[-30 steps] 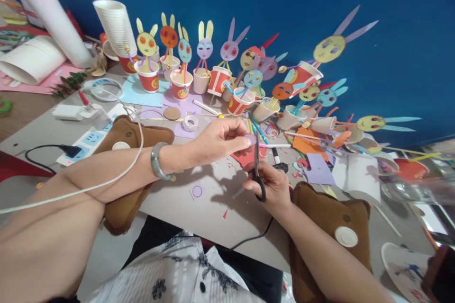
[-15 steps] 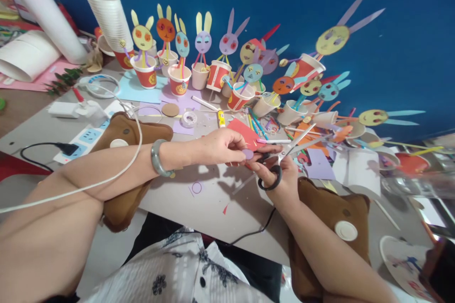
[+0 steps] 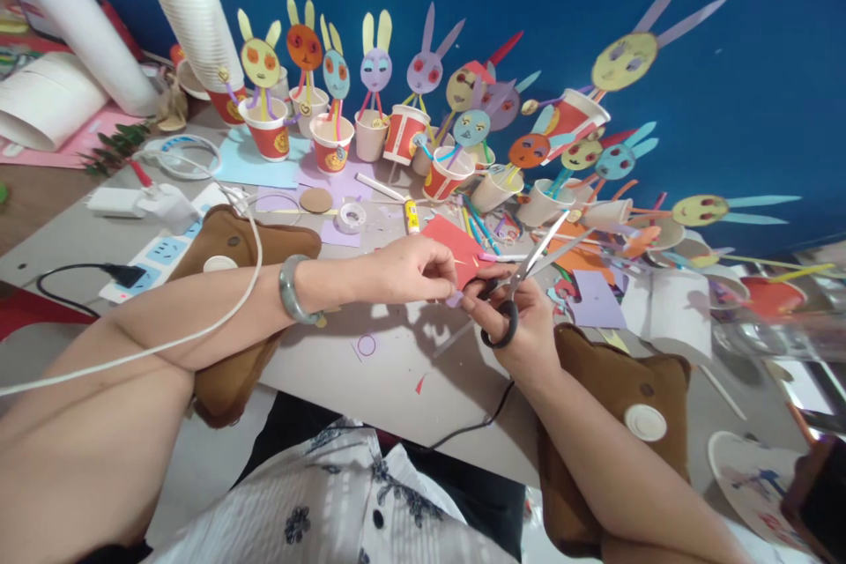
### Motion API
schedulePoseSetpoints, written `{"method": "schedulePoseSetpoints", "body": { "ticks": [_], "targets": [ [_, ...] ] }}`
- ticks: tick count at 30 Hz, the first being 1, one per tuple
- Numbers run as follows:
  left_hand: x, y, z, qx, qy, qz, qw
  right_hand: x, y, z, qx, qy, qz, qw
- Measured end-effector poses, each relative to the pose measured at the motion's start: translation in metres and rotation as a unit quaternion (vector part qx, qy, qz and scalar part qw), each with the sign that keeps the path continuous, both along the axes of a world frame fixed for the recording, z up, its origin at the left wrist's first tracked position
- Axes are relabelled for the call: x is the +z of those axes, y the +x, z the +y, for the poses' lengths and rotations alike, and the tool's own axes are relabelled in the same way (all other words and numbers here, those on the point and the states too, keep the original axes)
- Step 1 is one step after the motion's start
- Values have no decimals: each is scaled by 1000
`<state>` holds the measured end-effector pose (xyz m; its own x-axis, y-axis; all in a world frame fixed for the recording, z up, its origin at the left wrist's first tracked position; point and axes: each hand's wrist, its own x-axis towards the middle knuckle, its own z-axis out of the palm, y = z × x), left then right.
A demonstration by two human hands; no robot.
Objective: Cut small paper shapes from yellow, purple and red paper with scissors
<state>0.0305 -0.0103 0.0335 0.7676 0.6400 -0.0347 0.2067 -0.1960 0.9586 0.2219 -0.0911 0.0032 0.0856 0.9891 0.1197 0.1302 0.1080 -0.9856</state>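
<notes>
My left hand (image 3: 413,269), a grey bangle on its wrist, pinches a small purple paper piece (image 3: 455,300), mostly hidden by the fingertips. In my right hand (image 3: 529,330) are scissors (image 3: 514,284) with black handle loops. Their blades are spread and point away to the upper right, clear of the paper. The right fingertips meet the left ones at the paper piece; whether they grip it too, I cannot tell. Just beyond the hands lies a red paper sheet (image 3: 449,245). A thin purple ring of paper (image 3: 366,345) lies on the table below my left hand.
Paper cups with rabbit-faced figures, such as this red cup (image 3: 268,141), line the blue wall. A glue stick (image 3: 411,216) and tape roll (image 3: 350,217) lie mid-table. Brown cushions (image 3: 588,388) sit under my arms. A white cable (image 3: 255,282) crosses my left forearm near a power strip (image 3: 162,251).
The purple piece, shown as a round disc before, has turned and is now more covered by my fingers. The scissors have shifted slightly left and up with my right hand.
</notes>
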Motion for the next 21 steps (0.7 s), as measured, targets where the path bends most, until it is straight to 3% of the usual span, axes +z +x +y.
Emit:
{"method": "schedulePoseSetpoints", "body": {
  "ticks": [6,14,19,21],
  "targets": [
    [-2,-1,6,71,-18,-57,996,-2,2,4,-26,-11,58,998],
    [2,1,0,-1,-89,-38,995,-8,4,1,-16,13,20,1000],
    [5,0,6,36,-149,-47,987,13,0,4,-30,22,16,999],
    [6,-2,10,57,-160,-48,984,23,5,-8,19,54,17,998]
  ]
}}
